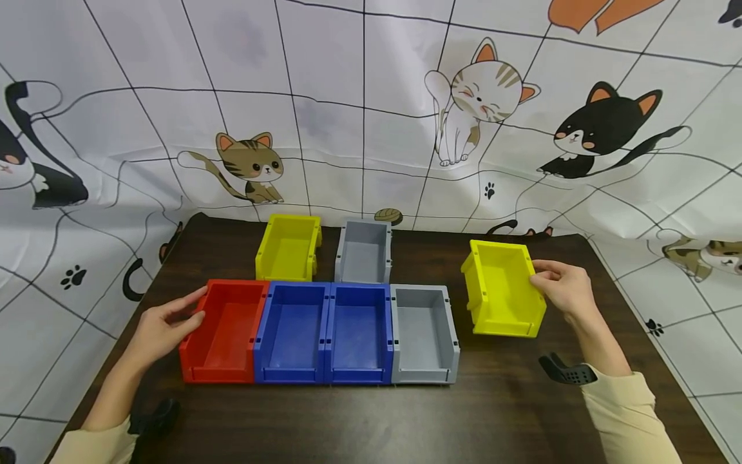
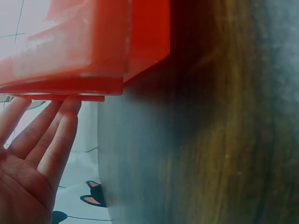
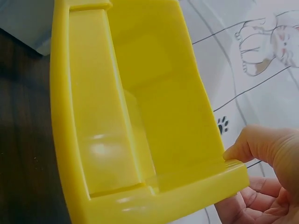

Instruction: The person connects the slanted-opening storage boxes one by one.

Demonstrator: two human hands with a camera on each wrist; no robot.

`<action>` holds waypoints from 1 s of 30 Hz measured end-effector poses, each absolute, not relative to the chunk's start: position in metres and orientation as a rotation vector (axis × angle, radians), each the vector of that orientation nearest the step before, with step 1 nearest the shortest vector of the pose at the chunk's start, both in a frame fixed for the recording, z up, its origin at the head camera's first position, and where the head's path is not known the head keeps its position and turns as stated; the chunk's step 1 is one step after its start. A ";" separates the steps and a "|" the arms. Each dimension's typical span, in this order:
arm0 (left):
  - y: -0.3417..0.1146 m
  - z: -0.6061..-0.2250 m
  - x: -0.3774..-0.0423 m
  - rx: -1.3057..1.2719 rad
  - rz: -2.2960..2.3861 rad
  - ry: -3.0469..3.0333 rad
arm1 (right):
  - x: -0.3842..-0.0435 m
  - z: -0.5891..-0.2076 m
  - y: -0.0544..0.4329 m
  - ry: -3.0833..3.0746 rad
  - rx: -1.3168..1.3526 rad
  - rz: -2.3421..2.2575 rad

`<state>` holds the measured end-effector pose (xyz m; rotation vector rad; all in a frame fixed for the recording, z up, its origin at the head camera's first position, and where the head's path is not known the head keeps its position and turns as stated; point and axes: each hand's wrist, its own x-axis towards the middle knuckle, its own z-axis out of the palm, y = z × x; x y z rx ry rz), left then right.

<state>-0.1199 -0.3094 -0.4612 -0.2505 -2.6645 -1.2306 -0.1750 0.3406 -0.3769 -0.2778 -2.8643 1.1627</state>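
Observation:
My left hand (image 1: 165,325) is at the left wall of a red storage bin (image 1: 228,335), thumb over its rim and fingers against the outside. In the left wrist view those fingers (image 2: 56,140) reach the red wall from below. On the right side, my right hand (image 1: 565,287) pinches the right wall of a yellow bin (image 1: 503,290), which is tilted a little, open top facing me. The right wrist view shows the thumb (image 3: 250,144) at the yellow rim and the other fingers curled beneath it.
Two blue bins (image 1: 292,335) (image 1: 359,335) and a grey bin (image 1: 423,322) continue the row right of the red one. Behind them stand another yellow bin (image 1: 286,251) and another grey bin (image 1: 364,251). A cat-print cloth (image 1: 336,129) hangs behind the dark wooden table (image 1: 348,419).

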 end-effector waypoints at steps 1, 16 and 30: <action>-0.310 -0.462 -0.121 -0.248 -1.234 -2.665 | -0.171 -0.376 0.341 -2.867 -0.272 1.158; -0.312 -0.460 -0.124 -0.182 -1.236 -2.730 | -0.123 -0.379 0.337 -2.855 -0.157 1.222; -0.312 -0.464 -0.125 -0.145 -1.238 -2.743 | -0.120 -0.384 0.324 -2.842 -0.094 1.322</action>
